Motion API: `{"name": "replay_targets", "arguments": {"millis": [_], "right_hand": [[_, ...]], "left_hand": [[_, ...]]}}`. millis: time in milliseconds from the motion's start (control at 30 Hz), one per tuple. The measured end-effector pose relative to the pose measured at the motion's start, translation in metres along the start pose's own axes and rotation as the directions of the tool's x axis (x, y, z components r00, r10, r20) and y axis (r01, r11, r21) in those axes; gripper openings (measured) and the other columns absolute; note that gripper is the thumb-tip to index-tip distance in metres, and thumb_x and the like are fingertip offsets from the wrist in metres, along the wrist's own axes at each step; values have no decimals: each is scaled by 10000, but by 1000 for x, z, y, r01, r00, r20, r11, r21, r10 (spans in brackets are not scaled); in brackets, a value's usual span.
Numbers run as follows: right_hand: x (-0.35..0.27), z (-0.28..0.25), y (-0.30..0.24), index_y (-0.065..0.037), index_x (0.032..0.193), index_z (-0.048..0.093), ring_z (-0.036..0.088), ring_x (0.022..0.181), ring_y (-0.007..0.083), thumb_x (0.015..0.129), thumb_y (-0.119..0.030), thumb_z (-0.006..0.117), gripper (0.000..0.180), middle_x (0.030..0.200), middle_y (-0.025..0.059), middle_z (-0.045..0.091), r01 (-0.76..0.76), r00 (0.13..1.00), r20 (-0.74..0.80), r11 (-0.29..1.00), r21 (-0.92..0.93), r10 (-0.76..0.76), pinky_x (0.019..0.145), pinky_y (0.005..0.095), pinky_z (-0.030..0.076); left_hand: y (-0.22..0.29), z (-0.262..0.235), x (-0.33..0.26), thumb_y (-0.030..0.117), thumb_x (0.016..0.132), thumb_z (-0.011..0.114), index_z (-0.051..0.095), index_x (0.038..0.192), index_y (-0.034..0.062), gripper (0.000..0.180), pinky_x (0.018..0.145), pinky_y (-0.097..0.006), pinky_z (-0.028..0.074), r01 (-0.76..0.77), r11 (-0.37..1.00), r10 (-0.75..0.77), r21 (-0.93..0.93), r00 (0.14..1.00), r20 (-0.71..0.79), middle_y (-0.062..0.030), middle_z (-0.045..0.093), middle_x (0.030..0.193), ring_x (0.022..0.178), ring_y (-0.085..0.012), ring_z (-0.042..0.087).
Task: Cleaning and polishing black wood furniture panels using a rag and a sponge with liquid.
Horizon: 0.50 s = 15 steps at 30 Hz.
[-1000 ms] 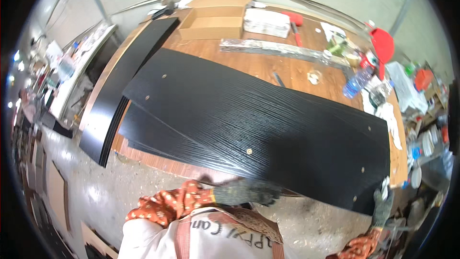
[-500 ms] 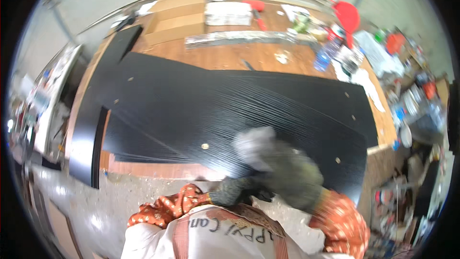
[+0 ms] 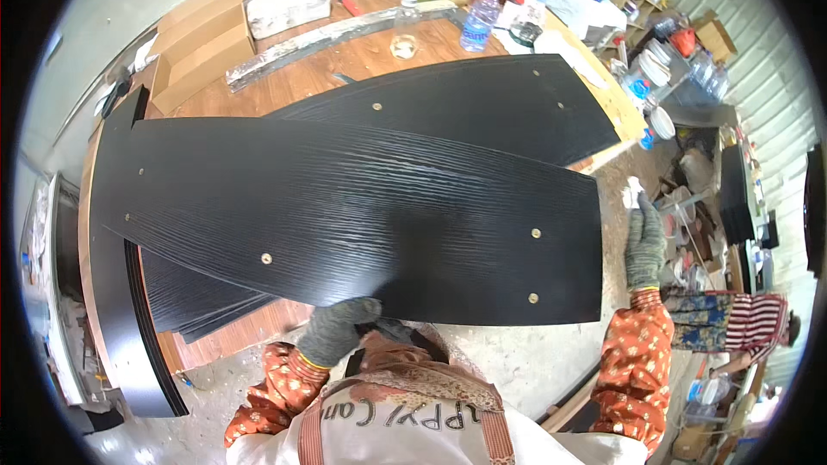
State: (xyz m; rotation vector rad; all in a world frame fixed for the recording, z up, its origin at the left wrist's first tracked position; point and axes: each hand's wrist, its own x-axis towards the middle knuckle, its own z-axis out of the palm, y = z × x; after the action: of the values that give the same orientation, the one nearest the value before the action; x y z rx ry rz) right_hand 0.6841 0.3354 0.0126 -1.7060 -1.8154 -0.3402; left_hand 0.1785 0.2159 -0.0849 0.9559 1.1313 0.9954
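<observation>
Left hand (image 3: pixel 338 330) clamps the top black panel's (image 3: pixel 362 215) near edge | right hand (image 3: pixel 644 237), fingers straight, seemingly off its right end | panel atop stack on workbench (image 3: pixel 362 56) | we'd keep it level, gripping both ends.

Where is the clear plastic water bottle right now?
In the head view the water bottle stands at the far end of the wooden workbench, toward the right, beyond the stacked black panels and beside a long silver-wrapped bundle.
</observation>
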Motion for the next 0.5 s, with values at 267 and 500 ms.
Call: {"name": "replay_targets", "arguments": {"millis": [267, 500], "right_hand": [[5, 28, -96, -134, 1295, 583, 547, 1158, 363, 922, -273, 608, 398, 1247, 171, 602, 268, 916, 259, 948, 173, -306, 1013, 472, 411], [10, 43, -84, -101, 1272, 590, 618, 1033, 354, 909, -253, 640, 397, 1135, 176, 644, 259, 863, 246, 804, 535, -442, 915, 421, 486]], "left_hand": [[1, -43, -26, 154, 855, 671, 642, 1007, 47, 188, 715, -383, 564, -220, 749, 186, -625, 975, -121, -39, 662, 894, 806, -223, 643], [20, 162, -58, 152, 799, 712, 603, 1134, 18, 377, 894, -345, 535, -292, 865, 17, -407, 829, -559, -61, 647, 1052, 966, -180, 634]]}}
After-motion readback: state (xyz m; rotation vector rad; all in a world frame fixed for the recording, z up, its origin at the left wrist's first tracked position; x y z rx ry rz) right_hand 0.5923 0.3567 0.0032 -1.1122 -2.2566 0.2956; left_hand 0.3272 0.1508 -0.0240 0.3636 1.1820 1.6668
